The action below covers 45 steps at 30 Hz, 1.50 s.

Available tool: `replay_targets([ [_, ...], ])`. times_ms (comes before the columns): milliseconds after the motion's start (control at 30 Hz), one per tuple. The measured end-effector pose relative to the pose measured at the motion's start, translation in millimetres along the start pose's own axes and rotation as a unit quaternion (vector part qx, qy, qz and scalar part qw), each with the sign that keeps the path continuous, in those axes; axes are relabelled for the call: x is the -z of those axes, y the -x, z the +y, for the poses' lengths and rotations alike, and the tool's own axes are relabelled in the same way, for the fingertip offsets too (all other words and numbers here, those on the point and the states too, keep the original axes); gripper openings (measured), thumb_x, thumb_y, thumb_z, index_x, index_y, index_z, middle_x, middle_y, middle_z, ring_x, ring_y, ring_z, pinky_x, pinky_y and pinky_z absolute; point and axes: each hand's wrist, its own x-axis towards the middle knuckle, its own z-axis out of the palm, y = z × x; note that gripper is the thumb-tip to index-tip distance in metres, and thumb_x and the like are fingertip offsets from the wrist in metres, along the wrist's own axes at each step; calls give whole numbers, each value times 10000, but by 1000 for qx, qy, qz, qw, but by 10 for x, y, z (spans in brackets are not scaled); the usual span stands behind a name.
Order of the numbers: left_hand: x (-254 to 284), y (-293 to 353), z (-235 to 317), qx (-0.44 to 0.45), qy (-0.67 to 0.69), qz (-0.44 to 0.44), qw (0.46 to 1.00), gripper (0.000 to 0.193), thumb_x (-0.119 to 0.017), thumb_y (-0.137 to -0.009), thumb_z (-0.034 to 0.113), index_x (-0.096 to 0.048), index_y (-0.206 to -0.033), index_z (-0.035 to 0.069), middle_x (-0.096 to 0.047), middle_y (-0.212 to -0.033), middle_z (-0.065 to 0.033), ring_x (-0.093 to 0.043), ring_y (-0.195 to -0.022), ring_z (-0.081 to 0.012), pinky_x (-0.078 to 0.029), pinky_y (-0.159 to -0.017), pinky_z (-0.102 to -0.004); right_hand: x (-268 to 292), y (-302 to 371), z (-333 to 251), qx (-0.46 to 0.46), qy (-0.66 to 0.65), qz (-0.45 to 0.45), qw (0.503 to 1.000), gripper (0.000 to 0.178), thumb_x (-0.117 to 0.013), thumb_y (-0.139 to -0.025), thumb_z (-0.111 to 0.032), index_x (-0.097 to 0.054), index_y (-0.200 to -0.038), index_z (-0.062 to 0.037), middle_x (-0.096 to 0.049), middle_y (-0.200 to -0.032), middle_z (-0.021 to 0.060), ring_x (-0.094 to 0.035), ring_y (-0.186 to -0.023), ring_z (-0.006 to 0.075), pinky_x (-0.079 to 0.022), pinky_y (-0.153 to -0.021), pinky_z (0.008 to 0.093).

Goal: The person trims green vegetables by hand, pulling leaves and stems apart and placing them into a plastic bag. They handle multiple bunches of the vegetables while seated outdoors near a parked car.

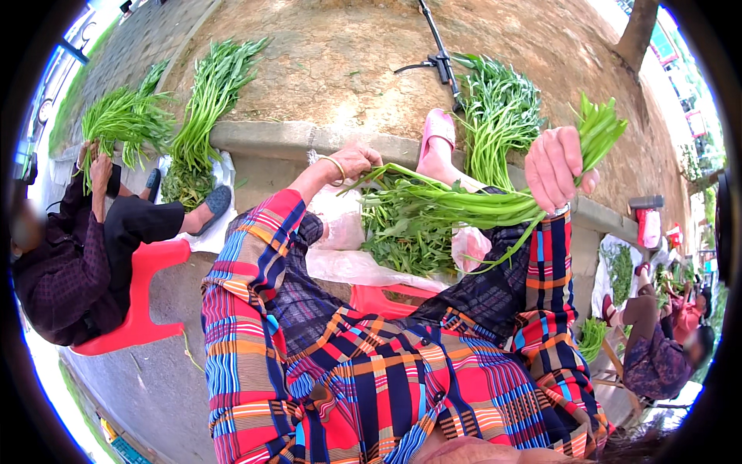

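Note:
My right hand is wrapped round a bunch of long-stemmed greens, raised above my right knee. Cut-looking pale green ends stick out past the fist, and the stems run leftward across my lap. At the other end, the fingers of my left hand, with a bangle on its wrist, pinch the tip of a stem. Below the bunch, a heap of loose leaves lies on a white plastic sheet between my legs.
More greens lie on the dirt beyond my pink slipper, beside a black stand. A stone curb crosses ahead. At left, a person on a red stool handles greens; other people sit at right.

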Motion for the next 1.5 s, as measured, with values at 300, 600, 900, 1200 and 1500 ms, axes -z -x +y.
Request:
replay_targets([
  [300, 37, 22, 126, 44, 163, -43, 985, 336, -448, -690, 90, -573, -993, 22, -619, -723, -42, -548, -487, -96, -441, -472, -201, -48, 69, -23, -2, 0, 11, 1000, 219, -633, -656, -46, -433, -736, -11, -528, -521, 99, -515, -420, 203, -475, -414, 349],
  [600, 9, 116, 76, 41, 83, 43, 995, 189, -528, -748, 172, -635, -836, 42, -587, -627, -38, -537, -437, -102, -443, -421, -220, -3, 95, 82, 30, -14, 42, 999, 228, -633, -647, -47, -420, -719, -13, -505, -492, 95, -495, -385, 197, -462, -399, 351],
  [900, -109, -208, -28, -99, -242, 63, 963, 245, -473, -590, 149, -634, -755, 66, -602, -688, -142, -586, -648, -239, -467, -619, -327, -167, 79, 30, 63, -2, 98, 993, 224, -618, -646, -48, -405, -706, -13, -489, -482, 99, -485, -382, 198, -448, -388, 351],
  [1200, -82, -349, -221, -136, -208, 197, 948, 164, -473, -509, 105, -596, -613, 74, -532, -547, -125, -510, -502, -234, -415, -492, -319, -143, 75, 18, 84, 12, 108, 990, 213, -606, -671, -31, -399, -715, -7, -479, -467, 103, -478, -361, 210, -435, -344, 344],
  [1500, -126, -192, -207, -39, -238, 294, 925, 83, -531, -569, 110, -606, -601, 95, -580, -636, -122, -576, -604, -245, -447, -541, -318, -186, 123, 90, 167, 48, 224, 959, 241, -595, -695, -43, -354, -689, -41, -438, -445, 61, -438, -325, 143, -423, -309, 278],
])
